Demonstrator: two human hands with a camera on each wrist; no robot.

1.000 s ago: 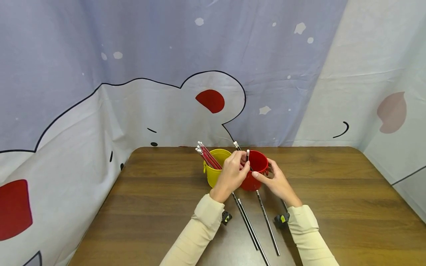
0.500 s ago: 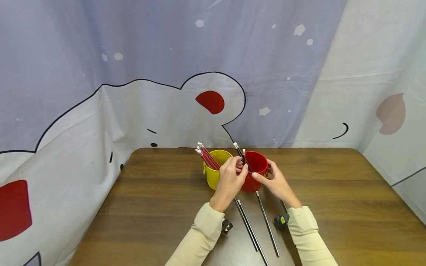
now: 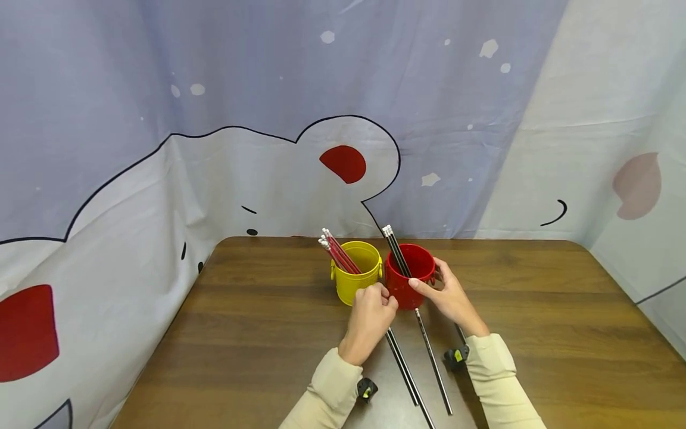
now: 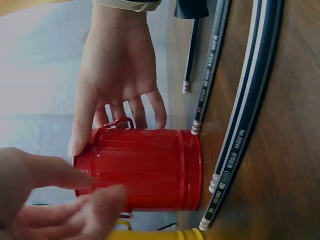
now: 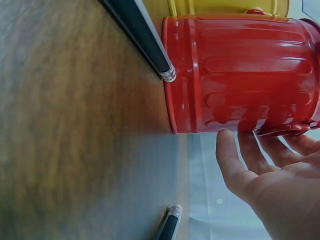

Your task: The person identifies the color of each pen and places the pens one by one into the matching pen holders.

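In the head view a red bucket (image 3: 405, 292) holds several black pencils (image 3: 395, 247) leaning left, white erasers up. My right hand (image 3: 452, 301) grips its right side, thumb at the front rim; the right wrist view shows fingers against its wall by the handle. Just in front and to the left hovers my left hand (image 3: 368, 322), fingers loosely curled with nothing visible between them; they are blurred in the left wrist view. Below lie two black pencils (image 3: 404, 370) side by side and another black pencil (image 3: 433, 362). One more pencil (image 3: 460, 332) shows partly beneath my right wrist.
A yellow bucket (image 3: 348, 291) with several pinkish-red pencils (image 3: 340, 253) stands close on the red bucket's left. Both are on a brown wooden table (image 3: 257, 333), near its back edge. A patterned cloth (image 3: 268, 179) hangs behind it.
My left hand has let go of a black pencil, now in the red bucket with the others, and has come down toward the pencils on the table. The right hand stays on the bucket.
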